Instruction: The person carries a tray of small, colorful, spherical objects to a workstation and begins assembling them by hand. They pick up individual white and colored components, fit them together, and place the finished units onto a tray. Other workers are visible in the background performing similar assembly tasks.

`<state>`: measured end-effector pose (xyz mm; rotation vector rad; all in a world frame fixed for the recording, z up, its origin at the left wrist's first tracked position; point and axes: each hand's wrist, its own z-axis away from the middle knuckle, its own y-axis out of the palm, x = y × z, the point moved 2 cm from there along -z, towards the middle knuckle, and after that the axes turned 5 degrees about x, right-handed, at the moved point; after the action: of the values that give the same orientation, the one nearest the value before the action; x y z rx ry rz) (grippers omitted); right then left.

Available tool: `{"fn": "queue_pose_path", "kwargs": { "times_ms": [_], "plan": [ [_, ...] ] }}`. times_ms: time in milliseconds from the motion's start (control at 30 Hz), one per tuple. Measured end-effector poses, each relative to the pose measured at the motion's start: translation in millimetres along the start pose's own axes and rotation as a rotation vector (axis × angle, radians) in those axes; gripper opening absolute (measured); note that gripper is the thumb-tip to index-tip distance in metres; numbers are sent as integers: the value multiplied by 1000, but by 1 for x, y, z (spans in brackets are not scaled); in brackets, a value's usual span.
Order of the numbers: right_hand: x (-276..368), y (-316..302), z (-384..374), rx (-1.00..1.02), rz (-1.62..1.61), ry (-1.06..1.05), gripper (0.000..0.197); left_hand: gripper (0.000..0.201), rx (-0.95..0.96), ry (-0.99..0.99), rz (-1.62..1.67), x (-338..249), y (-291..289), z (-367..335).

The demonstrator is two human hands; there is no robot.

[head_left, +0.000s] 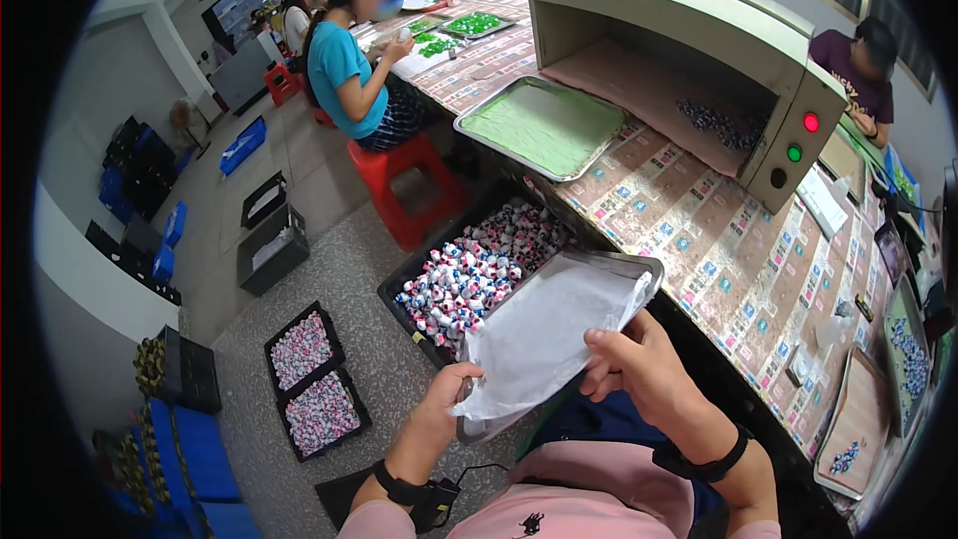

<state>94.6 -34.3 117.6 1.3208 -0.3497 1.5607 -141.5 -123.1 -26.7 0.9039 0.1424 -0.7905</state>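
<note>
The left hand (pixel 446 407) is clamped on the near left end of a shallow metal tray (pixel 653 272) lined with wrinkled white paper (pixel 554 324). The right hand (pixel 634 367) is closed on the tray's near right edge, its thumb over the paper and its fingers curled at the rim. The tray tilts in front of the person's pink shirt (pixel 589 489), overlapping the near right part of a large black plastic crate (pixel 427 347). In the crate lie many small rounded white, red and blue pieces (pixel 464 284).

To the right runs a long bench (pixel 689 260) with a patterned pinkish cover. On it stands a cream box-shaped machine (pixel 669 5) with an open front; small dark and pale pieces (pixel 718 123) lie inside at the right. Just left of the machine sits a metal tray with a pale green lining (pixel 539 130). Farther left, a person in a turquoise shirt (pixel 344 75) sits on a red plastic stool (pixel 399 162).
</note>
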Motion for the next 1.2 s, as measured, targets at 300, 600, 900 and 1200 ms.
{"fn": "queue_pose_path", "kwargs": {
  "times_ms": [300, 600, 900, 1200],
  "plan": [
    [-2, -3, 26, -3, 12, -24, 50, 49, -45, -27, -49, 17, 32, 16],
    [0, -37, 59, 132, 123, -228, 46, 41, -128, 575, -17, -5, 48, 23],
    [-2, -96, 119, -107, 423, -715, 26, 44, 475, 396, 47, -9, 83, -18],
    [-4, -157, 133, -211, 568, -737, 44, 37, 304, 79, -56, 12, 163, -105]
  ]
}}
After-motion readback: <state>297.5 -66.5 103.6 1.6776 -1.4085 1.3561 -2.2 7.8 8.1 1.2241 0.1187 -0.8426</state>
